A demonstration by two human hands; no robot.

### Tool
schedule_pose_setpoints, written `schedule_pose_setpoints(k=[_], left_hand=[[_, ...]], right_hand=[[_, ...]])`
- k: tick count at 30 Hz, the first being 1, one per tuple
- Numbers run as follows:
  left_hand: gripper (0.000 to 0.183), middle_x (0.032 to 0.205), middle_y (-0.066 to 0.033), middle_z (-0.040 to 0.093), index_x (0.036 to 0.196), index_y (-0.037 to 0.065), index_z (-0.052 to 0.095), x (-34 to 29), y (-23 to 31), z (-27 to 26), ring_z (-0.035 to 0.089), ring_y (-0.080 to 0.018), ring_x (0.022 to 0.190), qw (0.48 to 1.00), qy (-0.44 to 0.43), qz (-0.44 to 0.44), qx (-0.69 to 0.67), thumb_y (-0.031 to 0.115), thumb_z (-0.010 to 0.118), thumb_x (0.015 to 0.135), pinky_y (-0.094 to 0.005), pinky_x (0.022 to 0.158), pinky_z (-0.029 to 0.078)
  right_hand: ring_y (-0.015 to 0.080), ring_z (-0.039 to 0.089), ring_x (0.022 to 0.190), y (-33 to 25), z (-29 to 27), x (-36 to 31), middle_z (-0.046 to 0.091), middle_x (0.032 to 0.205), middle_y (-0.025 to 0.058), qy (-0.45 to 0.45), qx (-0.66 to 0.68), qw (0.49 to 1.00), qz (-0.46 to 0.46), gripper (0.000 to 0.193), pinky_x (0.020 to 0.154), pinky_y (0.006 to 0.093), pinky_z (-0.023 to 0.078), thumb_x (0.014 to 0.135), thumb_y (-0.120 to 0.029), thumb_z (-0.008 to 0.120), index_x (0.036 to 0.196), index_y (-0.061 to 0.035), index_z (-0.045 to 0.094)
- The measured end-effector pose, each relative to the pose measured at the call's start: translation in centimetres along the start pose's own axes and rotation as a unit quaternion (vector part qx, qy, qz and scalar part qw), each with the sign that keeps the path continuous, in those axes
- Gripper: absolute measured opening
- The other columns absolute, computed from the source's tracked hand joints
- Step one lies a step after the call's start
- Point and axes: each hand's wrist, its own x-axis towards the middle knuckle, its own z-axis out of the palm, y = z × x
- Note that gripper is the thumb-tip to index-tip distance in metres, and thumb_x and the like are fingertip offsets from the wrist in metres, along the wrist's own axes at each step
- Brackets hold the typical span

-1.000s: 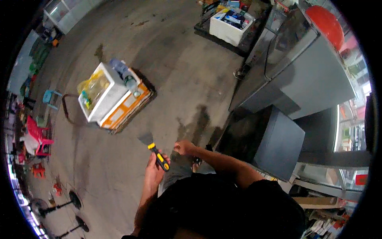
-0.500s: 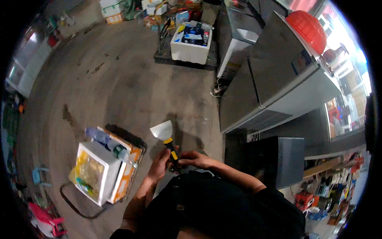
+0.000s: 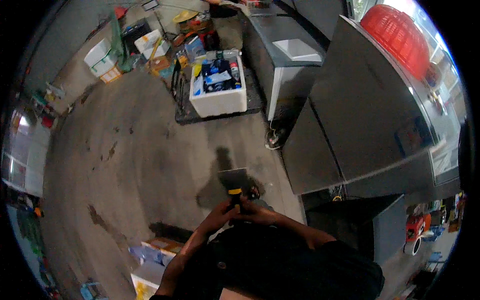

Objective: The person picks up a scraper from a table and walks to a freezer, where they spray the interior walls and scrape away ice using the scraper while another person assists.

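Note:
A wide-bladed scraper [image 3: 233,178] with a black and yellow handle is held upright in front of my body, its flat blade pointing away from me. My left hand [image 3: 219,215] is closed around the handle from the left. From the right, my right hand [image 3: 258,213] is closed at the same handle, its fingers meeting those of the left. The lower end of the handle is hidden by my fingers. Below the hands, part of a shoe [image 3: 254,192] shows on the floor.
Right of me stands a tall grey fridge [image 3: 367,107] with a red plastic basket [image 3: 395,37] on top. Ahead, a white foam box [image 3: 218,103] full of packages sits on a dark platform [image 3: 182,114]. Another foam box [image 3: 141,276] and bottles lie lower left, beside my left forearm.
The view has shifted forward, so the lower-left foam box has slid toward the lower edge. The scraper has turned from leaning left to nearly straight ahead, with both hands still on it.

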Motion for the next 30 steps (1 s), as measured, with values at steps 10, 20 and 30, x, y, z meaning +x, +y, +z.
schedule_pose_setpoints(k=[10, 20, 30], left_hand=[[0.029, 0.1, -0.0086, 0.063, 0.106, 0.005, 0.057, 18.0, 8.3, -13.7, 0.061, -0.0214, 0.093, 0.955, 0.163, 0.04, -0.244, 0.032, 0.052, 0.095, -0.0343, 0.082, 0.048], [0.016, 0.093, -0.0091, 0.064, 0.098, 0.006, 0.054, 34.8, 14.5, -33.1, 0.062, -0.0209, 0.088, 0.949, 0.207, 0.043, -0.235, 0.021, 0.05, 0.097, -0.0347, 0.082, 0.049], [0.015, 0.096, -0.0094, 0.062, 0.099, 0.006, 0.053, 51.9, 30.0, -41.5, 0.061, -0.0209, 0.089, 0.976, 0.147, 0.014, -0.159, 0.02, 0.05, 0.097, -0.0356, 0.087, 0.048]], right_hand=[[0.0232, 0.057, 0.11, -5.9, -18.9, 15.6, 0.06, 0.116, 0.0124, 0.004, -0.087, 0.996, 0.005, 0.04, 0.096, 0.0361, 0.043, 0.096, -0.035, 0.049, 0.124, -0.0055, 0.052], [0.0131, 0.061, 0.08, -8.4, -37.7, 26.5, 0.066, 0.091, 0.0046, 0.291, -0.022, 0.956, 0.016, 0.029, 0.073, 0.0269, 0.047, 0.094, -0.027, 0.055, 0.108, -0.0021, 0.059], [0.0118, 0.06, 0.075, -12.6, -50.8, 32.4, 0.065, 0.081, 0.0063, 0.541, 0.227, 0.808, -0.064, 0.022, 0.068, 0.0258, 0.048, 0.094, -0.02, 0.056, 0.1, 0.0009, 0.059]])
